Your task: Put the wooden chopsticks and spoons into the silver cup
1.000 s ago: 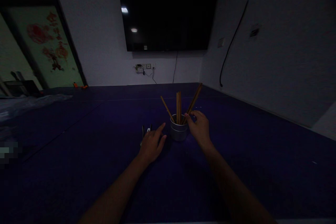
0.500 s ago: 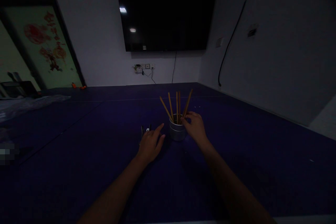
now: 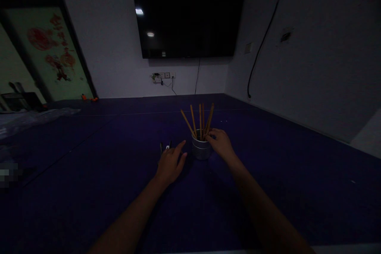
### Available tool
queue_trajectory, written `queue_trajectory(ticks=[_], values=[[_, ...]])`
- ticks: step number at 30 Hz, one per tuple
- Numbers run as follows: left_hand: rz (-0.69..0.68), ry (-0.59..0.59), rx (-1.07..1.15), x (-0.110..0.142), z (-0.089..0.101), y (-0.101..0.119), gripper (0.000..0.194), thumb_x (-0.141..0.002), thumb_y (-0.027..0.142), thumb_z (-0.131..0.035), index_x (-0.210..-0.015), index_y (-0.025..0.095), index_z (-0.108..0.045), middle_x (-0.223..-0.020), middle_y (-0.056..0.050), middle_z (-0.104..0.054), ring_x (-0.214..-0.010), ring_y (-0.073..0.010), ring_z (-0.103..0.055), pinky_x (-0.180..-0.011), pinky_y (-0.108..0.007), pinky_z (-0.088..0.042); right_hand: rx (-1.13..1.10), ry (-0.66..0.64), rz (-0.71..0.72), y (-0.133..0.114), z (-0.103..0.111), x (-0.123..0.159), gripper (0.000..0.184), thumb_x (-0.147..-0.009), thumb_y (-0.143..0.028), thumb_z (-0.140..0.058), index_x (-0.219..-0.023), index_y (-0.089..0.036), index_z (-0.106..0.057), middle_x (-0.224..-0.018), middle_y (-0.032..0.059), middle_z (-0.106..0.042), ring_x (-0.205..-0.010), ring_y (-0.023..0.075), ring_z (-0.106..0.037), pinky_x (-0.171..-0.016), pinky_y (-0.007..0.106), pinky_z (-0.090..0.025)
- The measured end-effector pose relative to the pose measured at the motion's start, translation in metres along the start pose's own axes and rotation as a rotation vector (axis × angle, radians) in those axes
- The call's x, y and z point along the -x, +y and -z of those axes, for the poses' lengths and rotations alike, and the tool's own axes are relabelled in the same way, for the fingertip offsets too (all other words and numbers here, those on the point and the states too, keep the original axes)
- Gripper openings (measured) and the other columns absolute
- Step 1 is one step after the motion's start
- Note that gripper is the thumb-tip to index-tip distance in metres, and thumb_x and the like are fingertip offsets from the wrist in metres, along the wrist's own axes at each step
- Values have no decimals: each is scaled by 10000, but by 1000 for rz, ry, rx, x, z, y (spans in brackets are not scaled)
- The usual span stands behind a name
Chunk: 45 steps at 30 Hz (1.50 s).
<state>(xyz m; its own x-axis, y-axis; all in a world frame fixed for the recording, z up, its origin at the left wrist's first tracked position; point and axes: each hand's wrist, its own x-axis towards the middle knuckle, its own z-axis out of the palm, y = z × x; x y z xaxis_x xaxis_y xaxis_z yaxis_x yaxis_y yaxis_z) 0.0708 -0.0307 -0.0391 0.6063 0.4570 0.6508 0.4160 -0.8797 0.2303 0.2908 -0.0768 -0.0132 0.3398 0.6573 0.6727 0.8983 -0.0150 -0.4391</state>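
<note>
My right hand (image 3: 220,143): fingers nearly closed at the rim of a metal cup (image 3: 201,150), by the rightmost sticks (image 3: 210,119); whether it grips them, I cannot tell. Cup: upright, just left of those fingertips, wooden sticks fanned inside. My left hand (image 3: 170,162): half open, holding nothing visible, beside the cup.

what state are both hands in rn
Left hand: open, fingers spread.
Right hand: at thin brown sticks in the round silver metal cup; grip unclear.
</note>
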Motion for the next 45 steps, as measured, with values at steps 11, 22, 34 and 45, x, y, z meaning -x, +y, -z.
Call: queue_trajectory(ticks=[11,22,34,45], values=[[2,5,3,0,0,0,437,-920,338,-364,-1337,210,-396,-976,-73,-679,-871,-191,-630,-851,-370,-454,-116,-46,39,-1,-1,-1,283,-859,-358,-481,-746,-222,-702,-814,45,-689,-819,182,-620,-774,312,-432],[35,2,-51,-1,3,3,439,-927,351,-341,-1341,211,-385,-965,-65,-686,-883,-193,-632,-859,-374,-455,-188,55,28,-6,2,1,259,-815,-374,-518,-807,-195,-704,-928,89,-699,-917,223,-624,-849,365,-454],[46,14,-61,-1,2,1,418,-927,340,-344,-1311,195,-423,-979,-71,-689,-904,-191,-638,-856,-366,-459,-195,134,-18,-9,3,4,303,-806,-361,-523,-981,-178,-689,-1000,98,-695,-957,237,-627,-871,404,-471],[48,27,-83,-3,4,3,369,-927,339,-344,-1195,186,-546,-1024,-83,-690,-959,-199,-635,-866,-362,-462,-210,132,-28,-11,4,6,323,-822,-371,-506,-996,-166,-686,-1002,99,-699,-931,228,-641,-852,378,-486]])
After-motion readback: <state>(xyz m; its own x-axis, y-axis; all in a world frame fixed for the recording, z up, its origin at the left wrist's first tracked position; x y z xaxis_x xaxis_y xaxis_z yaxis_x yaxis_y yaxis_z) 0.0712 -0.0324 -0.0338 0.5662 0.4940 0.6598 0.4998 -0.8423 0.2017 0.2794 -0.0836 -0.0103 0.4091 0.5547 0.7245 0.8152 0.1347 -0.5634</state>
